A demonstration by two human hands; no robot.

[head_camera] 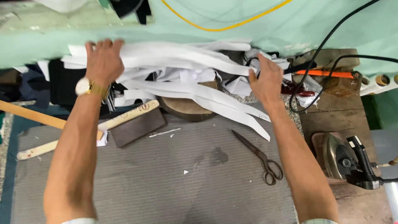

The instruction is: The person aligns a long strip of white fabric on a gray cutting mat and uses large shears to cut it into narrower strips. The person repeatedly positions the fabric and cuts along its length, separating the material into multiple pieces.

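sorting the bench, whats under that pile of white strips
Under the white strips a round brown wooden block and dark cloth show. The left hand presses on the pile and the right hand reaches its edge. Anything deeper is covered.

No packages, labels, signs or screens showed anywhere in the view.
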